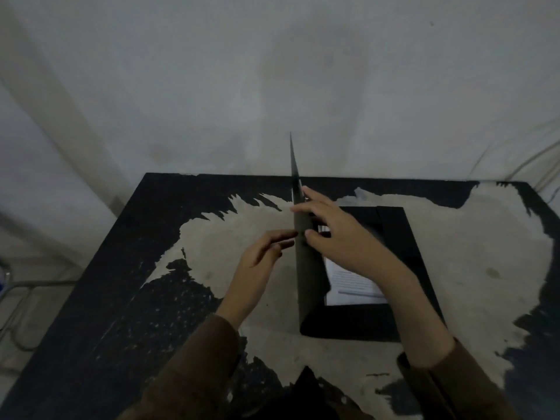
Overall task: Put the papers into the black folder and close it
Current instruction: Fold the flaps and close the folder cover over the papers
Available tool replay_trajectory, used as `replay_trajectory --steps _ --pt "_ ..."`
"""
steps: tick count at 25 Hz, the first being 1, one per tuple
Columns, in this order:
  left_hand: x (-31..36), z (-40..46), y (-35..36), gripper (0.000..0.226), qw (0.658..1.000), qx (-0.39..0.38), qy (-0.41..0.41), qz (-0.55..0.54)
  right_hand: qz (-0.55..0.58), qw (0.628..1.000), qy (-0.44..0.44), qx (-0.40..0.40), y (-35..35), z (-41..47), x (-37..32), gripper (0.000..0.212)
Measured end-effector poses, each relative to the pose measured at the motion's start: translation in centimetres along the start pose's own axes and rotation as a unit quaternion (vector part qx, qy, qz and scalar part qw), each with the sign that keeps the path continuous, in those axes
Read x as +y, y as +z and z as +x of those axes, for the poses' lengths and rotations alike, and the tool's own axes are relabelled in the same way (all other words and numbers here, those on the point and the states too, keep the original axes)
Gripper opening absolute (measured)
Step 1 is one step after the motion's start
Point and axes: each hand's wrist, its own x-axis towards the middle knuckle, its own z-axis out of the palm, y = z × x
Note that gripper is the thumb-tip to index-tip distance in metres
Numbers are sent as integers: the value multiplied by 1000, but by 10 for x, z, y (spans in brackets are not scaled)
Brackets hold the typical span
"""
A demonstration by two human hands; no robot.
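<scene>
1. A black folder (394, 322) lies open on the table (91, 283), in the right half of the top and nearer the front edge than the back one.
2. Its back half rests flat on the table; its cover (304, 268) stands almost upright along the folder's left side, seen nearly edge-on, with its upper tip rising past the table's back edge in the view.
3. The papers (354, 283) lie flat inside the folder, white sheets with lines of print, the black folder showing around them at the front and the right. The right forearm hides part of them.
4. The right hand (342, 237) reaches across the folder from the right; its fingers and thumb are spread wide and rest against the right face of the standing cover, near its upper part. It presses rather than pinches.
5. The left hand (260, 265) is just left of the cover, fingers loosely stretched, their tips touching its left face. It clasps nothing.
6. Both arms wear brown sleeves (194, 368).
7. The table top is black with a big worn pale patch across the middle, where the folder lies.
8. Thin cables (515, 159) run along the wall beyond the table's back right corner.
</scene>
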Motion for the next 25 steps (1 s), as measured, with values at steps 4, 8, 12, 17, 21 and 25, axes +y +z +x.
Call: replay_trajectory --steps 4,8,12,17,21,25 --pt "-37 14 40 47 979 -106 -48 169 6 997 54 49 -41 -35 31 59" --pt "-67 22 68 57 918 -207 -23 338 -63 978 140 139 -56 -67 84 61" --pt "-80 33 84 63 849 -252 -7 464 -88 949 252 167 -44 -87 149 52" --pt "-89 39 99 68 806 -285 -26 518 -71 936 305 164 -13 -96 203 52" --pt "-94 41 101 68 788 -287 -29 544 -135 911 362 144 4 -90 221 60" --pt "-96 42 102 69 778 -290 -33 556 -209 893 387 100 16 -81 227 70"
